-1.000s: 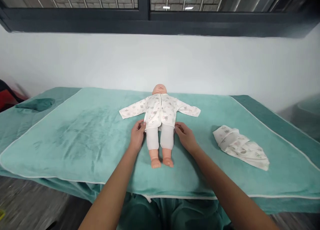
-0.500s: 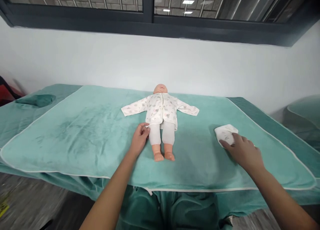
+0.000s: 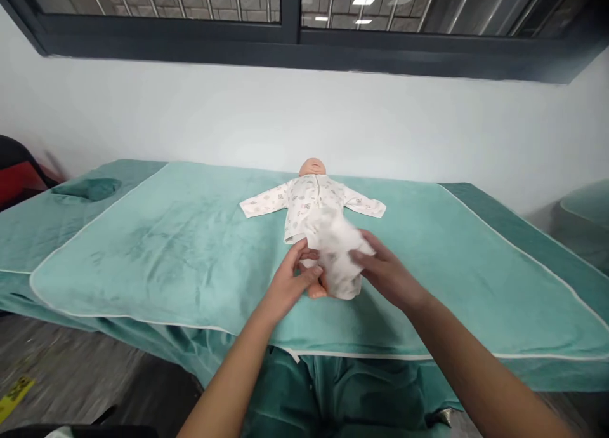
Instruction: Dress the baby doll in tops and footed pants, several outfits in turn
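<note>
A baby doll (image 3: 311,200) in a white printed top lies on its back on a teal towel (image 3: 181,247), head toward the wall. My right hand (image 3: 387,274) grips a bunched white printed cloth (image 3: 339,254), blurred by motion, over the doll's legs. My left hand (image 3: 290,279) is at the doll's legs beside the cloth, fingers curled toward a bare foot (image 3: 316,290). The cloth hides most of the legs.
The towel covers a padded table (image 3: 480,200) with darker teal sheeting, set against a white wall under a dark window frame. A small dark-green folded cloth (image 3: 90,188) lies at the far left. Something red and black (image 3: 16,171) stands at the left edge.
My right hand picked up the white cloth from the right side of the towel and carried it left over the doll's legs. My left hand slid down from the doll's hip toward its feet.
</note>
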`<state>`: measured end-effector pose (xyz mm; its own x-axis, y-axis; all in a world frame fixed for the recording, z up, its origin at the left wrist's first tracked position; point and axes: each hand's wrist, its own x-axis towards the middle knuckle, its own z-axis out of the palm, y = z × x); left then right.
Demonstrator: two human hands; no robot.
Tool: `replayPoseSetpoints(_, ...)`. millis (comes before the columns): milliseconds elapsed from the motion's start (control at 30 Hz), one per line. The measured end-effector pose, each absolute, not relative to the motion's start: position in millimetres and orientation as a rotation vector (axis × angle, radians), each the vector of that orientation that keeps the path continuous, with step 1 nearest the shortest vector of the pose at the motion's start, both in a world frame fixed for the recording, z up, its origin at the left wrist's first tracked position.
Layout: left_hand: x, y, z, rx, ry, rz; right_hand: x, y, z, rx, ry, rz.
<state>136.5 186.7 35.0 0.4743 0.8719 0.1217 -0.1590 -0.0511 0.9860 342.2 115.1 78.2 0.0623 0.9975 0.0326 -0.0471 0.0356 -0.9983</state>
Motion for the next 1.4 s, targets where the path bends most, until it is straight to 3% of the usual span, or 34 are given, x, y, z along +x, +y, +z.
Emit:
replayPoseSetpoints(100,128.4,180.2,38.2,1.155,0.755,1.000,328.8,135.0,78.0,-1.248,-1.440,1.128)
replayPoseSetpoints(267,112.7,179.5,19.5,0.782,0.816,1.125,351.5,168.2,32.7,-1.797,-1.421,0.290)
replayPoseSetpoints(500,108.3,186.3,-2.0,0.660,0.736,1.178,370.7,182.5,-2.7,-2.126,-1.647,0.004)
replayPoseSetpoints(633,103.6,189.9,-6.8,0.665,0.728,1.139,370.2,189.8,2.9,-2.180,-1.661,-0.048)
replayPoseSetpoints(900,102.7,185.7,-5.8,0.663,0.744,1.151,401.4,164.3,-9.1,-2.075,-1.135,0.168)
replayPoseSetpoints(1033,103.8,186.1,-6.3,0.653,0.755,1.152,407.6,152.3,-9.6,-2.209,-1.186,0.120)
replayPoseSetpoints(1400,105.2,185.6,-5.6,0.668,0.771,1.168,382.3,180.6,-8.2,-1.908,-1.583,-0.163)
